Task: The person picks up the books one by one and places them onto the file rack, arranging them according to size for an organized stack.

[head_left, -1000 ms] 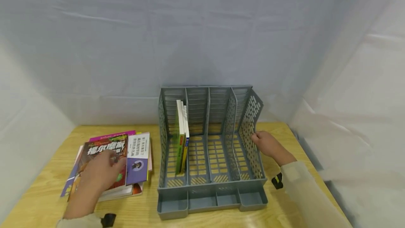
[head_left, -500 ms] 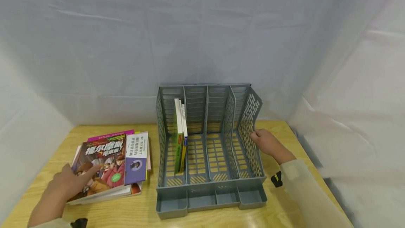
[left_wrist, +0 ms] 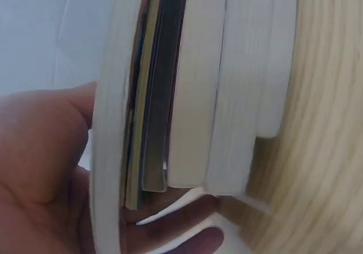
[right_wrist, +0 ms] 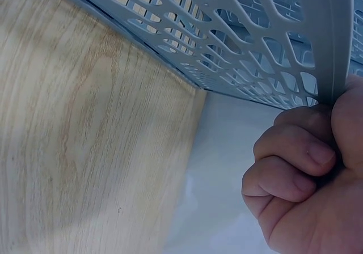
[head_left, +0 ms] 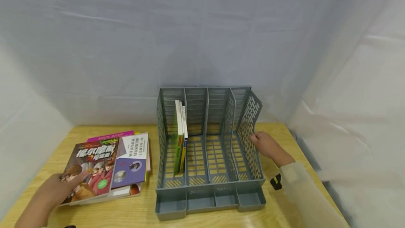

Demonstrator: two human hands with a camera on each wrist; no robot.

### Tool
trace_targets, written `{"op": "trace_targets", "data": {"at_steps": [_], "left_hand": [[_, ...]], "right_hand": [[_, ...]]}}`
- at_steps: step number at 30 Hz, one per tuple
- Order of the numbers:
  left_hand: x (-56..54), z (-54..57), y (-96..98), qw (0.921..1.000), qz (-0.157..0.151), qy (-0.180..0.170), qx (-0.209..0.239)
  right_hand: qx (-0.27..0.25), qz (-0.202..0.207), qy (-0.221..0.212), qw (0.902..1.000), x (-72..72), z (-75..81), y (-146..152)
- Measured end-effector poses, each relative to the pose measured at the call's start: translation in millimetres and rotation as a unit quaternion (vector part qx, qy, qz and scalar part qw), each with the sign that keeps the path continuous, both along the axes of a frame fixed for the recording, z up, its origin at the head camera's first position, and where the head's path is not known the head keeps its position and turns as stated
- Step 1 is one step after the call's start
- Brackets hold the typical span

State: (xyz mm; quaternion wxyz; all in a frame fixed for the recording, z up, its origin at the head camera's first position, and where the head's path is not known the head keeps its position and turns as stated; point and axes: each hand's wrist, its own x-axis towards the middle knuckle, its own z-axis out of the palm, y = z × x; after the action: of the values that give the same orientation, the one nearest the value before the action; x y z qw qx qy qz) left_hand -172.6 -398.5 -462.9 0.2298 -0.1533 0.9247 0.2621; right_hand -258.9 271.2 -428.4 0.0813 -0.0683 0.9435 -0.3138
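Note:
On the left of the head view my left hand (head_left: 52, 192) grips the near left edge of a comic book (head_left: 101, 168), thumb on its cover. It is the top book of a pile; a purple and white book (head_left: 131, 168) lies partly under it. In the left wrist view the thumb side of my left hand (left_wrist: 39, 146) is against the outermost book (left_wrist: 110, 152), and its fingers reach past the page edges of several stacked books. My right hand (head_left: 269, 147) pinches the right side wall of a grey file rack (head_left: 210, 191); fingers curl round the wall's edge.
In the rack's leftmost slot stand a green book (head_left: 178, 154) and a yellow-edged book (head_left: 184, 154). Small trays (head_left: 171, 205) run along its front. A magenta book (head_left: 110, 136) pokes out behind the pile. White sheeting (head_left: 202, 38) encloses the wooden table (head_left: 104, 217).
My left hand has moved from over the pile to its near left corner and taken hold of the comic book, which has shifted left, baring more of the purple book. My right hand stays put.

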Motion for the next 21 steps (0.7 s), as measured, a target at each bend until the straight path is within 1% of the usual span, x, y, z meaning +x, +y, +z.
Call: {"op": "trace_targets", "data": {"at_steps": [2,3,5,6,7,9,10,11,12,13,14,15,16,17,18,19,20,21], "left_hand": [[1.9,5.5,5.2,0.9993,0.033,0.011,-0.012],[3.1,9.5,8.8,0.9983,0.048,0.021,-0.026],[5.9,19.3,17.0,0.9934,0.089,0.05,-0.052],[7.2,24.7,20.4,0.9899,0.107,0.071,-0.06],[7.7,30.5,23.8,0.9853,0.124,0.092,-0.073],[9.1,40.6,29.8,0.9749,0.158,0.141,-0.07],[9.5,44.6,33.0,0.967,0.174,0.175,-0.062],[10.2,47.7,37.8,0.9557,0.194,0.216,-0.05],[10.6,49.2,43.1,0.9391,0.214,0.267,-0.034],[11.1,50.5,49.4,0.9176,0.238,0.318,-0.018],[11.3,51.4,56.4,0.8895,0.261,0.375,0.001],[11.5,52.7,63.9,0.8575,0.278,0.433,0.018],[11.3,54.5,71.9,0.8264,0.292,0.479,0.046],[10.5,57.7,80.4,0.7943,0.306,0.516,0.097],[9.2,61.7,87.6,0.7671,0.312,0.541,0.148],[7.8,68.2,94.5,0.7394,0.319,0.552,0.217],[6.2,74.7,101.6,0.7115,0.322,0.555,0.285],[4.9,81.6,109.0,0.6879,0.326,0.548,0.347]], "right_hand": [[-0.003,0.0,0.001,1.0,0.4,-0.7,1],[-0.003,0.0,0.003,1.0,0.4,-1.1,1],[-0.003,0.001,0.005,1.0,-0.1,-2.3,1],[-0.002,0.001,0.007,1.0,-0.1,-2.7,1],[-0.002,0.001,0.007,1.0,0.0,-3.0,1],[-0.002,0.001,0.007,1.0,0.1,-3.8,0],[-0.003,0.001,0.006,1.0,0.2,-4.0,0],[-0.005,0.0,0.005,1.0,0.5,-4.0,0],[-0.006,-0.002,0.003,1.0,0.6,-4.0,1],[-0.009,-0.003,0.001,1.0,0.7,-4.0,1],[-0.008,-0.002,0.003,1.0,0.3,-3.9,2],[-0.011,-0.002,0.002,0.9999,-0.1,-4.0,2],[-0.014,-0.003,0.002,0.9999,-0.3,-3.8,3],[-0.017,-0.004,0.003,0.9998,-0.6,-3.8,3],[-0.019,-0.003,0.003,0.9998,-0.9,-3.8,3],[-0.019,-0.001,0.003,0.9998,-1.2,-4.0,4],[-0.019,-0.001,0.002,0.9998,-1.2,-4.3,4],[-0.022,-0.003,-0.001,0.9997,-0.8,-4.6,4]]}}
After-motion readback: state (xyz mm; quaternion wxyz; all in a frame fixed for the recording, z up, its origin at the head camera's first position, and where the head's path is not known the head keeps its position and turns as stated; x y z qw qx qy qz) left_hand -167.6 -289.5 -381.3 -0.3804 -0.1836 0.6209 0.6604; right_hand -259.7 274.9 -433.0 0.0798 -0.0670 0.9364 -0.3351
